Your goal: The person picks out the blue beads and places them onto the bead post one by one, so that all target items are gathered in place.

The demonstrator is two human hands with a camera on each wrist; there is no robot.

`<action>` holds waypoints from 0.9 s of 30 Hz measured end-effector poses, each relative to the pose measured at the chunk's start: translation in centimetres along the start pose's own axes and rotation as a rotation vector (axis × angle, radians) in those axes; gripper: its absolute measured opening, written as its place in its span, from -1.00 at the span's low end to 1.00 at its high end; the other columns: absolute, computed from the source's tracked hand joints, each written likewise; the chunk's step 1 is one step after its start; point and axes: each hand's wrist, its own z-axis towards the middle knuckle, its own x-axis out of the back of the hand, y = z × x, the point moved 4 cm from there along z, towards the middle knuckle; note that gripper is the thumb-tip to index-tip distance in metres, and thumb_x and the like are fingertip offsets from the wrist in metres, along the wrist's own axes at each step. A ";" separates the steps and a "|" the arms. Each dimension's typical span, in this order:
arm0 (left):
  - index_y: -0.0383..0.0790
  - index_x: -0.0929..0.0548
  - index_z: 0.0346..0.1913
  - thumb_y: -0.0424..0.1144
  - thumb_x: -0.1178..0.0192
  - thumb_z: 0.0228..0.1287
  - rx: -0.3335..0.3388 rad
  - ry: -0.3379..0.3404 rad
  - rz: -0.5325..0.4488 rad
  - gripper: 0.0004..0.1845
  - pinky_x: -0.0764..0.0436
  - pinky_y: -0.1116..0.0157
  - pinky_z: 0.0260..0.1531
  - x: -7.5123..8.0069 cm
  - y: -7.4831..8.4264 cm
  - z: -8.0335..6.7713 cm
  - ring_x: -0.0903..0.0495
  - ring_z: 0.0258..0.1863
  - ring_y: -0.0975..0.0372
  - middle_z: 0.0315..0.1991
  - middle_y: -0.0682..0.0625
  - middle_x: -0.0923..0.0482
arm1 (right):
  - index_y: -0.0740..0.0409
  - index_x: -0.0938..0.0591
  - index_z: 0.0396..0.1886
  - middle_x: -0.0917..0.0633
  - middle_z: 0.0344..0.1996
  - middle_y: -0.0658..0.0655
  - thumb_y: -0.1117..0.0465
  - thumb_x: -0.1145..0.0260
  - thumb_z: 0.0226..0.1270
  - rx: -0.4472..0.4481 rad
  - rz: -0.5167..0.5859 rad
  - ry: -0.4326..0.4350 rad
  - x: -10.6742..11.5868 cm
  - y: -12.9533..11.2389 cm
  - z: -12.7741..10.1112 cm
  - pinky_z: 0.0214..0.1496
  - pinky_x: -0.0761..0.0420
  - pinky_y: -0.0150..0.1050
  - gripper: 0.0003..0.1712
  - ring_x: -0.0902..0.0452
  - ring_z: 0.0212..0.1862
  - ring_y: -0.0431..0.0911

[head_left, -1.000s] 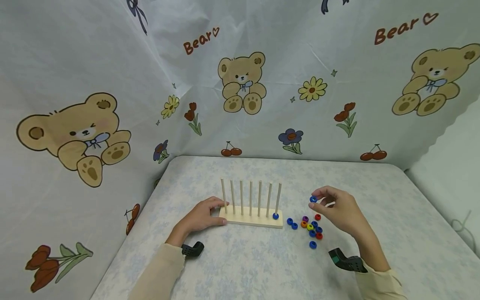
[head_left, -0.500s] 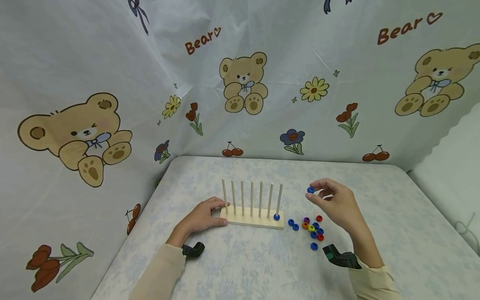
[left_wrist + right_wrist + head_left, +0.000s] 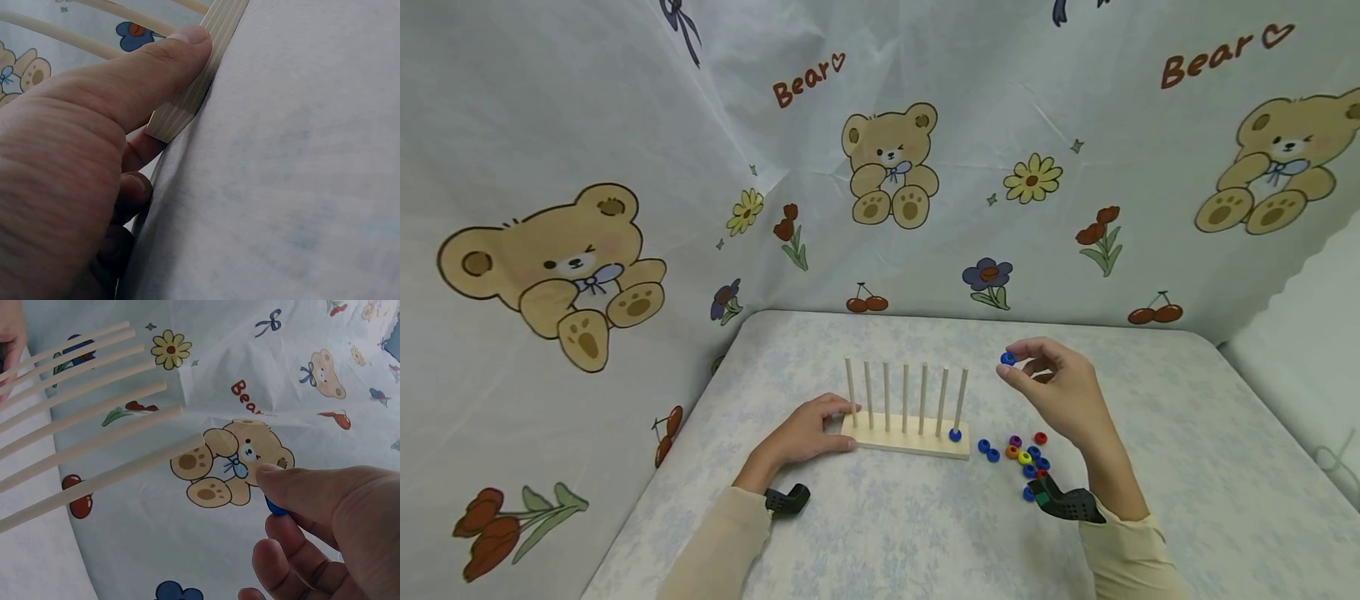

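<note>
Keep the left hand point(image 3: 805, 435) on the left end of the wooden peg rack point(image 3: 904, 435), thumb pressed flat on the near edge and fingers curled round the end, so nothing slides. Seven thin pegs point(image 3: 905, 397) stand in a row. On the far right peg, one blue bead point(image 3: 954, 434) already at the bottom. Up in the air, just right of that peg, a blue bead point(image 3: 1007, 358) pinched in the right hand point(image 3: 1051, 390). Line the hole up over the peg tip, go slow, then let go. Below the hand, a little pile of loose beads point(image 3: 1021, 457) on the table point(image 3: 895, 533).
</note>
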 end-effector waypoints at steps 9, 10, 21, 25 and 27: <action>0.38 -0.51 0.12 0.35 -0.31 -0.14 0.003 0.002 0.009 -0.36 -0.39 0.27 -0.32 0.0 0.1 0.0 -0.36 -0.36 0.24 0.03 0.41 -0.42 | -0.05 -0.64 -0.09 -0.64 -0.22 -0.03 -0.07 -0.34 0.19 0.001 0.071 0.049 -0.7 -0.8 0.2 -0.24 -0.50 -0.54 -0.66 -0.52 -0.27 -0.21; 0.38 -0.51 0.12 0.35 -0.31 -0.14 0.004 0.001 0.009 -0.36 -0.38 0.28 -0.32 0.0 0.1 0.0 -0.36 -0.36 0.24 0.03 0.41 -0.42 | -0.05 -0.63 -0.09 -0.63 -0.21 -0.03 -0.08 -0.34 0.19 -0.004 0.077 0.054 -0.8 -0.8 0.2 -0.23 -0.50 -0.54 -0.65 -0.51 -0.27 -0.21; 0.45 -0.49 0.11 0.36 -0.30 -0.15 0.012 0.008 0.009 -0.37 -0.37 0.30 -0.38 0.0 0.0 0.1 -0.34 -0.42 0.24 0.02 0.40 -0.43 | -0.04 -0.64 -0.09 -0.63 -0.21 -0.02 -0.10 -0.35 0.17 -0.042 0.119 0.098 -1.4 -0.8 0.2 -0.23 -0.49 -0.53 -0.63 -0.48 -0.26 -0.20; 0.43 -0.49 0.11 0.37 -0.30 -0.16 0.019 0.007 0.014 -0.36 -0.37 0.30 -0.35 0.0 0.0 0.1 -0.34 -0.39 0.25 0.03 0.41 -0.43 | -0.04 -0.64 -0.10 -0.64 -0.21 -0.02 -0.08 -0.35 0.17 -0.033 0.142 0.089 -1.7 -0.9 0.2 -0.23 -0.50 -0.51 -0.65 -0.49 -0.27 -0.19; 0.41 -0.50 0.12 0.37 -0.30 -0.16 0.018 0.006 0.012 -0.35 -0.38 0.29 -0.34 0.0 0.1 0.1 -0.35 -0.37 0.25 0.03 0.41 -0.43 | -0.05 -0.64 -0.11 -0.64 -0.21 -0.02 -0.08 -0.36 0.18 -0.027 0.151 0.086 -2.0 -1.0 0.2 -0.23 -0.51 -0.50 -0.66 -0.50 -0.28 -0.19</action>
